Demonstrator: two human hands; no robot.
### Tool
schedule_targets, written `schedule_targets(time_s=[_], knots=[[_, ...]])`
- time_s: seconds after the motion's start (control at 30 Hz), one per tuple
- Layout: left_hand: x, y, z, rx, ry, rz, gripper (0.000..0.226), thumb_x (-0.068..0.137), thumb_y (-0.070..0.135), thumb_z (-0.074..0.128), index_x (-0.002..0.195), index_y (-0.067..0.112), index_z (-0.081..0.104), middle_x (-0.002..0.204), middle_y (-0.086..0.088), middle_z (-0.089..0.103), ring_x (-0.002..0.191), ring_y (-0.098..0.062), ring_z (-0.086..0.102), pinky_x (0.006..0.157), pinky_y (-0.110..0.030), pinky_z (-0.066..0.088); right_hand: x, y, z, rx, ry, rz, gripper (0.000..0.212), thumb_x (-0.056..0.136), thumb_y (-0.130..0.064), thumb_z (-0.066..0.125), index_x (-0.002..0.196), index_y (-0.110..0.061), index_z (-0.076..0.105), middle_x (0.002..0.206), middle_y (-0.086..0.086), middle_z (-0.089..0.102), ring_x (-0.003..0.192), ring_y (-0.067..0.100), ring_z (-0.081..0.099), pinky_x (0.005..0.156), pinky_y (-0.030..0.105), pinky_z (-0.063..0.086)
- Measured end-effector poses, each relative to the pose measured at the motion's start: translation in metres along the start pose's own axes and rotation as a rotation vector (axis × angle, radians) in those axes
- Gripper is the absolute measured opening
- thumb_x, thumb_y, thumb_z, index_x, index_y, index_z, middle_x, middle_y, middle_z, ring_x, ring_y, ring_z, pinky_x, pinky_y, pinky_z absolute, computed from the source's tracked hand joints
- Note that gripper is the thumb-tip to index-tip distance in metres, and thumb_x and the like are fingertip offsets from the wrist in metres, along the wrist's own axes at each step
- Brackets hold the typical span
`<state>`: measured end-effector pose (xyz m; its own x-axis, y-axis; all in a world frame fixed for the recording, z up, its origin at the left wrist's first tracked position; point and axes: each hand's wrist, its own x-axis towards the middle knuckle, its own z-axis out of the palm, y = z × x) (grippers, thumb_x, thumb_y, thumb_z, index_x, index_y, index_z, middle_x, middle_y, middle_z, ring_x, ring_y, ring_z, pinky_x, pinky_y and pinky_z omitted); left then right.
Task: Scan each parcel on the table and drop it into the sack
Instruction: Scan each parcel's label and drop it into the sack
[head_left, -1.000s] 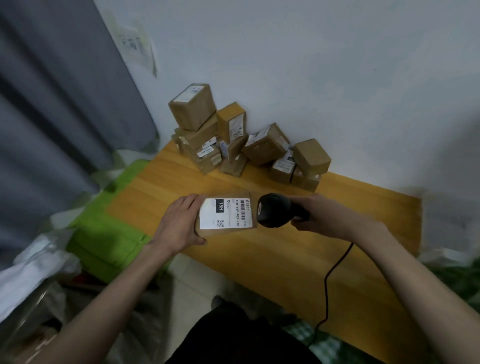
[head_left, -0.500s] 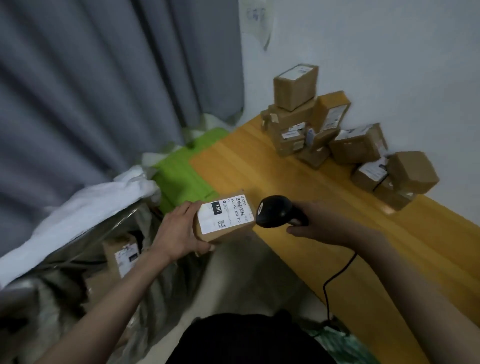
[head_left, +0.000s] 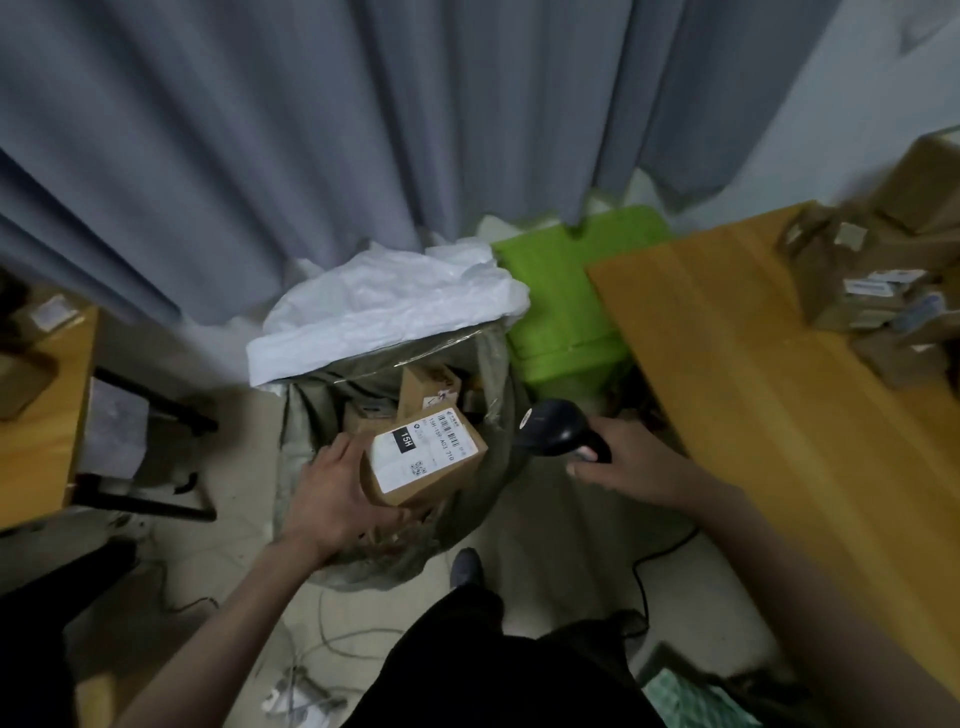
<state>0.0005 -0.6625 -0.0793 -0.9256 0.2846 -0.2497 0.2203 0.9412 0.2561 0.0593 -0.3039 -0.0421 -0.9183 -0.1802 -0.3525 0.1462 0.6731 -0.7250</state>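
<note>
The parcel (head_left: 423, 460), held in the left hand (head_left: 332, 499), has moved from the table (head_left: 753, 374) to above the open sack (head_left: 384, 332); scanning seems done, dropping comes next. The right hand (head_left: 631, 462) grips the scanner (head_left: 556, 428).

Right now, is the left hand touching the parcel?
Touching. The head view shows the left hand with its thumb and fingers curled round the left end of the parcel, holding it over the open sack.
</note>
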Motion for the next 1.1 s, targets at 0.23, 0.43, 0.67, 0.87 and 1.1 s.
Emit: schedule_targets(time_s=[0.23, 0.43, 0.67, 0.87, 1.1], knots=[[-0.008, -0.069, 0.008, 0.047, -0.075, -0.159, 0.122, 0.04, 0.085, 0.058, 0.142, 0.02, 0.045, 0.126, 0.002, 0.054, 0.113, -0.025, 0.056, 0.093, -0.042, 0.043, 0.06, -0.015, 0.074, 0.109, -0.027, 0.109, 0.032, 0.089, -0.011, 0.07, 0.082, -0.037, 0.053, 0.073, -0.012, 0.063, 0.062, -0.004, 0.064, 0.056, 0.012, 0.044], [0.0, -0.103, 0.032, -0.031, -0.103, -0.245, 0.117, 0.055, 0.068, 0.084, 0.149, 0.019, 0.036, 0.129, -0.002, 0.052, 0.116, -0.027, 0.053, 0.098, -0.045, 0.043, 0.097, -0.015, 0.127, 0.152, -0.18, 0.18, 0.02, 0.093, -0.016, 0.066, 0.113, -0.019, 0.06, 0.087, 0.002, 0.07, 0.077, 0.016, 0.072, 0.071, 0.032, 0.055], [-0.003, -0.122, 0.048, -0.081, -0.115, -0.323, 0.119, 0.053, 0.07, 0.084, 0.15, 0.019, 0.036, 0.13, -0.002, 0.052, 0.116, -0.028, 0.054, 0.098, -0.046, 0.044, 0.159, -0.003, 0.168, 0.049, -0.223, 0.106, 0.039, 0.093, -0.019, 0.067, 0.13, -0.016, 0.055, 0.112, -0.001, 0.062, 0.102, 0.012, 0.059, 0.08, 0.012, 0.043], [-0.008, -0.133, 0.06, -0.092, -0.139, -0.31, 0.115, 0.055, 0.07, 0.083, 0.147, 0.019, 0.039, 0.129, 0.001, 0.051, 0.112, -0.024, 0.053, 0.096, -0.043, 0.045, 0.186, 0.027, 0.184, -0.173, -0.293, 0.118, 0.054, 0.094, -0.031, 0.066, 0.142, -0.014, 0.046, 0.12, 0.008, 0.065, 0.107, 0.027, 0.064, 0.074, 0.033, 0.046], [0.021, -0.114, 0.074, -0.098, -0.164, -0.225, 0.109, 0.057, 0.069, 0.081, 0.144, 0.019, 0.041, 0.135, -0.002, 0.05, 0.12, -0.027, 0.051, 0.101, -0.045, 0.042, 0.148, 0.051, 0.168, -0.285, -0.065, 0.169, 0.041, 0.096, -0.033, 0.063, 0.132, -0.017, 0.053, 0.102, 0.016, 0.07, 0.087, 0.039, 0.066, 0.066, 0.041, 0.053]])
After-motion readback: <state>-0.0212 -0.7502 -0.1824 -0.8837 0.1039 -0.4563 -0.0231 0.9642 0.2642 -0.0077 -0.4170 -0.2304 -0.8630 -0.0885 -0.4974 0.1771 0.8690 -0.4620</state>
